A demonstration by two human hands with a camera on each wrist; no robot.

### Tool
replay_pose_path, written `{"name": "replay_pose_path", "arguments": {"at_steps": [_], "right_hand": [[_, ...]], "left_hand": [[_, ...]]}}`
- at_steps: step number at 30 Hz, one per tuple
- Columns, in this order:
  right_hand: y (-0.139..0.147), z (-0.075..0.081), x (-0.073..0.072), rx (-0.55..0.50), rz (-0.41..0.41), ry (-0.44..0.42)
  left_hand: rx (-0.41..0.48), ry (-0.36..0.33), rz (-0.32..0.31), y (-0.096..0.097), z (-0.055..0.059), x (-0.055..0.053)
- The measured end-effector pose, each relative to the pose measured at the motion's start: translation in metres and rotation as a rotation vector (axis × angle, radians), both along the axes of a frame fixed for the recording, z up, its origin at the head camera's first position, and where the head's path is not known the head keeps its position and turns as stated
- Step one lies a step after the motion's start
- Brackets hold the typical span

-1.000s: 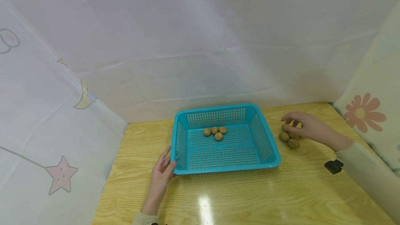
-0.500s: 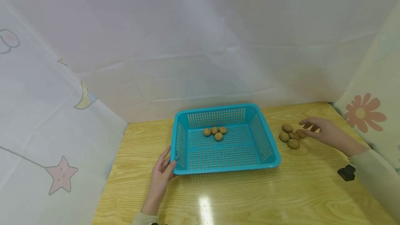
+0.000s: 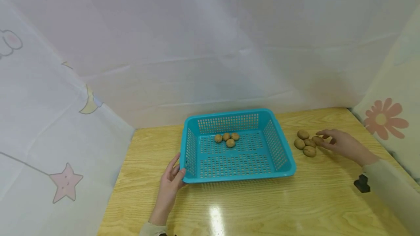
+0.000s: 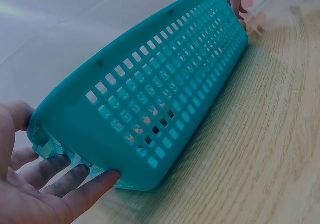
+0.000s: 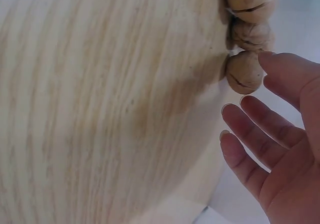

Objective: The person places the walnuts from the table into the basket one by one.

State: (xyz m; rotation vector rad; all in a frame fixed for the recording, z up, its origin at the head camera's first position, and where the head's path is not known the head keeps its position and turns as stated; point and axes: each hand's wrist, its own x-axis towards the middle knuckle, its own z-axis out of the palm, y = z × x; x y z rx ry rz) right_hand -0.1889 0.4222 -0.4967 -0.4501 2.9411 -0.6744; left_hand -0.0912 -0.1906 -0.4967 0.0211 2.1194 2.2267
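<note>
A blue-green plastic basket (image 3: 239, 176) with slotted walls stands on the wooden table, holding several walnuts (image 3: 226, 137) near its back wall. My left hand (image 3: 170, 181) grips its front left corner; the left wrist view shows the thumb over the rim and the fingers against the outer wall (image 4: 125, 159). Right of the basket lies a cluster of walnuts (image 3: 309, 151). At the cluster's right side, my right hand (image 3: 344, 145) has its thumb tip against one walnut (image 5: 245, 72), other fingers loosely bent beside it.
Pale cloth (image 3: 210, 57) with printed shapes hangs behind and at both sides, near the table's back edge. The wooden table (image 3: 249, 207) extends in front of the basket. A dark wrist strap (image 3: 362, 184) shows below the right sleeve.
My right hand has moved right from the back walnut to the rightmost one, then slightly lower toward it. The left hand keeps hold of the basket, which stays in place.
</note>
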Motion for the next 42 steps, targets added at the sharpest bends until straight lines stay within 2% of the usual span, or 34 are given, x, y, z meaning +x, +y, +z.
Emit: {"name": "replay_pose_path", "arguments": {"at_steps": [8,14,21,29,42], "right_hand": [[0.0,-0.007,-0.006,-0.004,0.01,-0.029],[-0.003,-0.006,-0.005,-0.014,0.008,-0.019],[-0.004,-0.002,-0.003,-0.008,-0.031,-0.025],[-0.009,0.014,-0.001,-0.011,-0.017,0.055],[-0.035,0.044,0.006,0.01,0.036,0.192]], "left_hand": [[0.004,-0.003,0.004,0.0,0.001,0.0],[-0.002,-0.006,0.005,0.001,0.002,-0.001],[-0.003,-0.01,0.006,0.002,0.002,-0.001],[0.017,-0.006,0.004,0.001,0.002,0.001],[0.008,0.009,-0.01,0.0,0.003,0.001]]}}
